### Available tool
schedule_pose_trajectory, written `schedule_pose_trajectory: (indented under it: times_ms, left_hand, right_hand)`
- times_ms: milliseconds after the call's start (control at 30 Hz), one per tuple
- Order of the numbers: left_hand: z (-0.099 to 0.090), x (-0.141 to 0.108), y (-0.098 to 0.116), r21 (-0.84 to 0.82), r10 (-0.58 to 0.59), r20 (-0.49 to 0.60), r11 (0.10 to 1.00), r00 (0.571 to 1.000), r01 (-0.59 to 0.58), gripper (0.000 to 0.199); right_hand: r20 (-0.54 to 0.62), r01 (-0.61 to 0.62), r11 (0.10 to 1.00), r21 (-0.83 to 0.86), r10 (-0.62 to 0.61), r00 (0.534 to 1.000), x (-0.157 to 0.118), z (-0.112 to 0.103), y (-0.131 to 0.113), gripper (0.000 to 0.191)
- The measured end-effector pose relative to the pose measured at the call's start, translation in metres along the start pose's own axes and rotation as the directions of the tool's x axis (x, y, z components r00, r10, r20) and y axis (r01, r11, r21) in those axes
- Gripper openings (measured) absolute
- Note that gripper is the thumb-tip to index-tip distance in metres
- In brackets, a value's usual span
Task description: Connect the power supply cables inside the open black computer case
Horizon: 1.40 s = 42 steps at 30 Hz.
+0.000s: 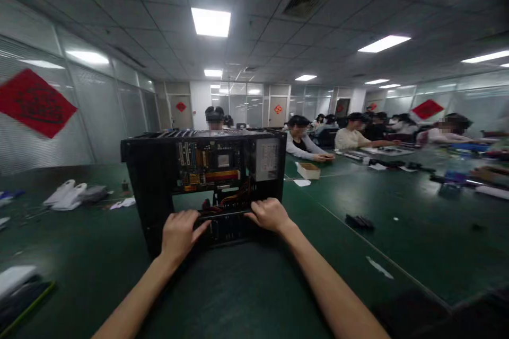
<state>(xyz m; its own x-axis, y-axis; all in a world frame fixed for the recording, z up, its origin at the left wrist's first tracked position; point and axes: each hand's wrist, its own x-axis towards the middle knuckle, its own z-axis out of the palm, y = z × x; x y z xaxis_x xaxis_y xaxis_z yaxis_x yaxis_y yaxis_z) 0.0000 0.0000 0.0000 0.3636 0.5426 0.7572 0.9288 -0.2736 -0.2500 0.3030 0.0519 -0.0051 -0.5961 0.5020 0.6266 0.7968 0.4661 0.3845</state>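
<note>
A black computer case stands upright on the green table, its open side facing me. Inside it show a motherboard with coloured slots, a power supply with a white label at the upper right, and several loose cables. A thin dark bar runs across the lower part of the opening. My left hand has its fingers curled over the bar's left end, thumb pointing inward. At the other end, my right hand grips it the same way. Whether the bar is fixed to the case I cannot tell.
White plastic bags lie on the table at left. To the right are an open carton, a dark part and a paper scrap. Several people, one a person in a light sleeve, sit along the tables beyond.
</note>
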Motion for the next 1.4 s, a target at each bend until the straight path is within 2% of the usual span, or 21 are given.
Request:
schedule_pose_trajectory:
  times_ms: [167, 367, 533, 633, 700, 800, 967, 1100, 1200, 1267, 1333, 1400]
  left_hand:
    - [0.0, 0.001, 0.002, -0.042, -0.043, 0.0, 0.998, 0.999, 0.043, 0.039]
    - [-0.006, -0.002, -0.002, -0.056, -0.041, 0.029, 0.998, 0.999, 0.043, 0.039]
    - [-0.007, -0.002, -0.006, -0.084, -0.019, 0.04, 0.996, 0.999, 0.023, 0.037]
    - [-0.007, -0.003, -0.008, -0.091, -0.01, 0.045, 0.996, 0.999, 0.015, 0.038]
    - [-0.007, -0.003, -0.008, -0.094, -0.011, 0.054, 0.995, 0.998, 0.016, 0.038]
    - [-0.008, -0.004, -0.008, -0.099, -0.011, 0.068, 0.995, 0.998, 0.017, 0.038]
    - [-0.012, -0.003, -0.008, -0.1, 0.009, 0.079, 0.995, 0.997, -0.001, 0.034]
    - [-0.01, -0.007, -0.01, -0.114, 0.013, 0.065, 0.994, 0.998, -0.006, 0.031]
    - [-0.008, -0.008, -0.009, -0.192, -0.068, 0.061, 0.978, 0.996, 0.078, 0.03]
    - [-0.009, -0.001, -0.006, -0.281, -0.172, 0.064, 0.942, 0.983, 0.183, 0.042]
    - [-0.017, 0.017, -0.002, -0.391, -0.257, 0.057, 0.883, 0.965, 0.259, 0.06]
    - [-0.034, 0.045, 0.002, -0.516, -0.239, 0.027, 0.828, 0.971, 0.218, 0.076]
  right_hand:
    - [0.03, 0.007, 1.0, 0.022, -0.007, 1.0, 0.0, -0.008, -0.007, 0.042]
    - [0.091, 0.0, 1.0, 0.029, -0.002, 0.996, -0.001, -0.022, -0.016, 0.043]
    - [0.194, -0.111, 0.991, 0.073, 0.095, 0.976, 0.005, -0.037, -0.026, 0.048]
    - [0.212, -0.23, 0.961, 0.152, 0.195, 0.958, 0.025, -0.051, -0.039, 0.044]
    - [0.21, -0.271, 0.922, 0.277, 0.217, 0.953, 0.046, -0.058, -0.05, 0.037]
    - [0.284, -0.263, 0.866, 0.425, 0.148, 0.947, 0.083, -0.059, -0.065, 0.038]
    - [0.4, -0.222, 0.874, 0.432, 0.035, 0.916, 0.12, -0.045, -0.08, 0.041]
    - [0.399, -0.214, 0.79, 0.574, -0.042, 0.916, 0.125, -0.035, -0.08, 0.037]
    - [0.294, -0.262, 0.694, 0.671, 0.075, 0.953, 0.127, -0.042, -0.07, 0.034]
    - [0.204, -0.267, 0.563, 0.782, 0.173, 0.964, 0.129, -0.055, -0.059, 0.032]
    - [0.143, -0.234, 0.414, 0.88, 0.24, 0.96, 0.129, -0.075, -0.048, 0.032]
    - [0.124, -0.21, 0.342, 0.916, 0.258, 0.958, 0.127, -0.098, -0.038, 0.036]
